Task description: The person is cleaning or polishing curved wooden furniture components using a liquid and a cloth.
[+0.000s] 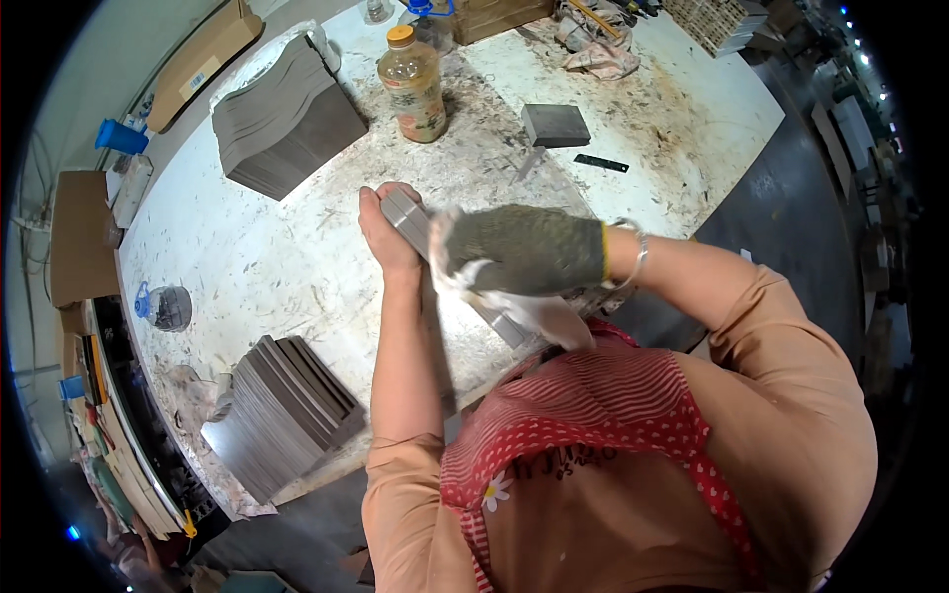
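Note:
A long grey bar (403, 212), lined along its length like pressed strips, lies at a slant over the white table in front of me. My left hand (388, 229), bare, is closed around its far end, thumb and fingers on either side. My right hand (529, 249), in a dark green knit glove with a yellow cuff, is closed on a white cloth (539, 314). The cloth lies over the middle of the bar and hides much of it; the gloved fingertips are hidden too. The bar's near end shows below the cloth, close to my apron.
Stacks of grey sheets stand at the back left (287, 124) and near left (282, 415). An orange-capped bottle (413, 89) stands beyond my hands. To the right lie a small grey block (556, 126) and a black strip (601, 163). A blue-capped container (170, 307) sits at left.

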`<act>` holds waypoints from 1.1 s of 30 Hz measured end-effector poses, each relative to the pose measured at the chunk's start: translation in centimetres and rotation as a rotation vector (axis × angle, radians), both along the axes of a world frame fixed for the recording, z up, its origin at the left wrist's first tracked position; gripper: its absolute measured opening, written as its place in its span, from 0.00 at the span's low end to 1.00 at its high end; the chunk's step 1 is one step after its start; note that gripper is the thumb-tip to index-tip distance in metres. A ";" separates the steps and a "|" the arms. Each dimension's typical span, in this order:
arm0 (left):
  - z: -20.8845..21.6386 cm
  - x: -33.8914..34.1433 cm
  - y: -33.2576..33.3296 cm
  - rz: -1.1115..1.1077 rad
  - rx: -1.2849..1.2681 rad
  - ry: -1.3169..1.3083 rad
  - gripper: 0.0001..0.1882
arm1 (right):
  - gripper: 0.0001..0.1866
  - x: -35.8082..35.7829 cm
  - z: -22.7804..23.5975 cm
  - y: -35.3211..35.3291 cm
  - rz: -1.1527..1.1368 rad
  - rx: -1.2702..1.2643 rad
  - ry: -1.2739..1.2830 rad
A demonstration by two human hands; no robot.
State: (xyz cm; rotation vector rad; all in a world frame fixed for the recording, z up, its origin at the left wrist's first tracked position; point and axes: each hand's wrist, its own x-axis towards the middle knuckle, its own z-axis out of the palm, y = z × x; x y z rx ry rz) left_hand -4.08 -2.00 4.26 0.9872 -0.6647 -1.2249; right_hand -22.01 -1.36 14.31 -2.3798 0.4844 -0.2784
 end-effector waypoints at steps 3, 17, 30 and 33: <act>-0.2 0.3 0.1 -0.050 -0.009 -0.012 0.26 | 0.18 -1.7 -0.5 -0.9 0.243 0.102 0.036; 0.3 0.2 -0.6 -0.037 0.006 -0.085 0.30 | 0.10 -0.2 1.9 0.0 0.118 -0.023 0.154; 1.0 0.5 -1.8 -0.043 0.009 -0.037 0.30 | 0.26 -1.3 0.1 -0.3 0.225 -0.183 -0.159; 0.7 0.2 -2.3 -0.045 0.003 0.048 0.31 | 0.24 0.8 -2.8 -2.1 0.140 -0.103 -0.125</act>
